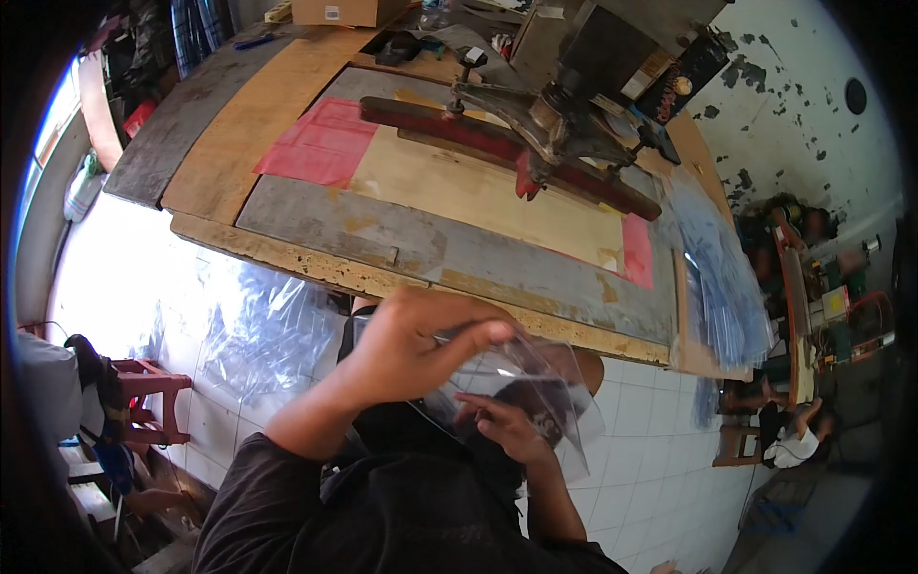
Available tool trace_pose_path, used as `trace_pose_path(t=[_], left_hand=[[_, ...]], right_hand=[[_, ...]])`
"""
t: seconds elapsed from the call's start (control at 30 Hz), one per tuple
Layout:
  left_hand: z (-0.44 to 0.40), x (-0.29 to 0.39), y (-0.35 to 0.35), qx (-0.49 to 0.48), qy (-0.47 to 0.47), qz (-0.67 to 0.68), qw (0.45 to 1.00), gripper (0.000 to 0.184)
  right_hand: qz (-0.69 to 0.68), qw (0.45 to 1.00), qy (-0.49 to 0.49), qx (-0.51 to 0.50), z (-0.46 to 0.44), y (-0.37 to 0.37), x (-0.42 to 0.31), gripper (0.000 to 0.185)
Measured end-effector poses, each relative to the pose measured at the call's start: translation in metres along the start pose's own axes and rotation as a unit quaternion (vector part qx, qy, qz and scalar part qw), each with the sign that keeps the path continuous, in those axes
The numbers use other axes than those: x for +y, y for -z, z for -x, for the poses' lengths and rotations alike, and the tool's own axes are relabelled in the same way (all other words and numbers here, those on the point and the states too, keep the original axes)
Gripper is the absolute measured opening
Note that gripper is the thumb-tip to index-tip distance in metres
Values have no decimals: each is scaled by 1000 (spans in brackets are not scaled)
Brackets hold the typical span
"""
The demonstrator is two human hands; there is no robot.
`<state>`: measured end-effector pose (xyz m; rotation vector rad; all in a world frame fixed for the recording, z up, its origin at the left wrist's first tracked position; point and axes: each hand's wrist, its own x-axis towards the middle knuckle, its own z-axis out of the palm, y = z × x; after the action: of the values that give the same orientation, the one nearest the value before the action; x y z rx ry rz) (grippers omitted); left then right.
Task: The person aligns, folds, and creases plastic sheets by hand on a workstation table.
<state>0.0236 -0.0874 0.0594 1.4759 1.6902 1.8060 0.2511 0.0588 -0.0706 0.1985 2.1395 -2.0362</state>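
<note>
Two bare hands handle clear plastic over the lap. From the left: loose plastic [258, 335] on the floor, then a carton [335, 11] whose label is unreadable. The left hand [411, 335] pinches the clear plastic sheet [572, 421] near its top; the right hand [512, 430] has fingers partly apart beside it, its grip unclear. It seems to be straightening, calling for light fingers. Beyond the red-barred press [535, 124], a dark box [677, 88] bears illegible red lettering.

The workbench [287, 256] is surfaced with wood and grey panels. Pink sheeting [320, 143] and clear plastic sheets [722, 287] are laid on it.
</note>
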Motion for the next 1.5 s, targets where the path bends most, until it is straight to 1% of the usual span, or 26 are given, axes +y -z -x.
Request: trace_pose_path(t=[0.07, 0.13, 0.2, 0.23, 0.3, 0.33, 0.4, 0.43, 0.53, 0.6, 0.63, 0.67, 0.73, 0.77, 0.83, 0.9, 0.97, 1.03, 1.1, 1.17, 1.27, 1.3, 1.37, 1.43, 1.47, 1.5], left_hand=[[2, -3, 15, 54, 1, -4, 999, 17], [14, 4, 38, 108, 87, 19, 990, 20], [32, -3, 70, 209, 47, -39, 976, 28], [47, -8, 89, 283, 54, -60, 956, 29], [91, -31, 149, 396, 47, -131, 908, 33], [104, -12, 165, 402, 60, -146, 902, 37], [156, -8, 219, 483, 84, -248, 836, 36], [169, 11, 226, 499, 102, -285, 812, 36], [227, 34, 265, 481, 112, -294, 819, 34], [235, 49, 270, 383, 233, -391, 804, 32], [233, 42, 268, 371, 261, -376, 808, 33], [242, 19, 277, 394, 267, -387, 790, 33], [271, -43, 301, 435, 271, -449, 732, 33], [282, -73, 310, 451, 269, -499, 689, 32], [288, -124, 316, 486, 217, -521, 667, 30], [276, -167, 313, 480, 181, -561, 650, 29], [238, -202, 291, 515, 133, -495, 687, 26], [223, -275, 290, 513, 103, -462, 716, 27], [205, -327, 277, 383, 184, -417, 804, 35], [207, -410, 258, 172, 302, -537, 768, 43], [205, -455, 196, 84, 305, -477, 820, 45], [203, -464, 174, 80, 314, -431, 842, 46], [175, -404, 124, -23, 337, -396, 854, 44], [196, -428, 77, 109, 205, -261, 937, 44], [201, -424, 65, 111, 208, -260, 936, 44], [206, -421, 55, 204, 323, -102, 919, 46]], right_hand=[[-20, 1000, 16, 17, 12, 0, 0, 58], [-46, 998, 32, 24, 26, 2, 11, 57], [-72, 996, 25, 35, 37, 15, 32, 57], [-63, 996, 28, 63, 40, 18, 24, 56], [-48, 989, 8, 138, 44, 24, 26, 73], [-39, 984, 14, 175, 46, 27, 25, 72], [-8, 965, 24, 261, 46, 35, 20, 65], [-37, 953, 65, 293, 47, 43, 21, 52], [53, 883, 152, 441, 49, 61, 17, 37], [106, 826, 187, 522, 48, 74, 21, 35], [128, 796, 215, 552, 46, 79, 21, 34], [127, 798, 217, 547, 42, 82, 23, 34], [305, 708, 254, 584, 29, 85, 16, 36], [304, 709, 257, 582, 22, 85, 8, 36], [460, 657, 246, 545, 10, 80, -8, 41], [440, 685, 221, 536, 7, 74, -1, 47], [504, 672, 186, 511, 4, 69, 4, 50], [513, 677, 179, 496, 2, 69, 16, 58], [537, 656, 175, 500, -2, 65, 16, 60], [534, 667, 168, 491, 4, 64, 13, 62], [526, 684, 161, 479, 8, 65, 11, 61], [530, 684, 158, 475, 9, 66, 12, 60], [532, 687, 155, 470, 8, 67, 15, 60], [515, 681, 163, 494, 4, 68, 21, 59], [515, 683, 163, 491, 0, 70, 26, 59], [517, 663, 183, 510, -5, 72, 32, 57]])
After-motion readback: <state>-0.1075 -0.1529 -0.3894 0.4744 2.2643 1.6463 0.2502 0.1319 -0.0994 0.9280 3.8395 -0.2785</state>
